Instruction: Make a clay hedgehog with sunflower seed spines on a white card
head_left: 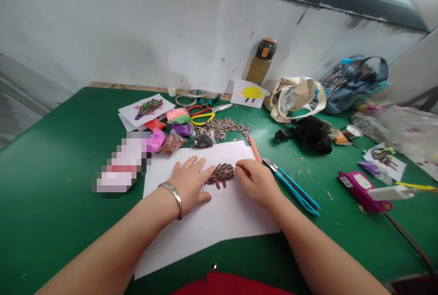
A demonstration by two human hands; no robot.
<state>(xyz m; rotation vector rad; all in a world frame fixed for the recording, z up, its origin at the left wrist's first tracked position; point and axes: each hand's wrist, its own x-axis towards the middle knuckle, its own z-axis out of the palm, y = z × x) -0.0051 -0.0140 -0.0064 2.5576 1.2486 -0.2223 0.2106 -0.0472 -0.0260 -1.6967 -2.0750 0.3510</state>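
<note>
Seed figure, made of dark overlapping seeds with short brown legs, lies on a large sheet of white paper between our two hands. We spread the left hand wide, palm down on the paper, with a fingertip at the figure's left edge; a silver bracelet circles the wrist. We curl the right hand narrowly at the figure's right edge, thumb and forefinger close together; whether a small piece sits between them, we cannot tell.

Beneath the paper we see a green table, which runs back to a scuffed white wall. Loose striped seeds lie beyond the paper, next to yellow-handled scissors. Right of the paper we note an orange stick and a blue utility knife with its blade showing. A card bearing a yellow animal leans near the wall.

Among containers, we find clear packets left of the seeds: a purple packet, a brown packet and a black packet, each holding a soft lump. An orange-topped bottle stands against the wall. In the open cream bag we see crumpled clear plastic; a blue bag lies beside it.
</note>
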